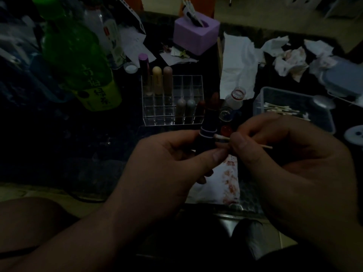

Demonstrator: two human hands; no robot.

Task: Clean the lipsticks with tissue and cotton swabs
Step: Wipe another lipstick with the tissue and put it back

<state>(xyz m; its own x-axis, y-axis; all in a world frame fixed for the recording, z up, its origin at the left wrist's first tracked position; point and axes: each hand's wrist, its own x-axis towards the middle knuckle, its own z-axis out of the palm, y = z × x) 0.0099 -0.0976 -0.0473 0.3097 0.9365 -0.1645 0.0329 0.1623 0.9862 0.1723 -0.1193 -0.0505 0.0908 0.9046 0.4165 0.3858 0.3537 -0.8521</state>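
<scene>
My left hand [169,163] grips a dark lipstick tube [208,124] held upright, its reddish-brown bullet extended at the top. My right hand [284,152] pinches a cotton swab [222,137] whose white tip touches the tube's pale ring. A stained tissue [225,181] lies under my hands. Behind them stands a clear acrylic organizer [186,83] holding several lipsticks. Flat tissue [237,69] and crumpled, stained tissues [290,59] lie at the back right.
A clear box of cotton swabs [290,108] sits right of the organizer. A small open bottle [236,97] and a red cap [226,130] stand by the lipstick. A green bottle [78,54] is at left, a purple tissue box [196,34] at back.
</scene>
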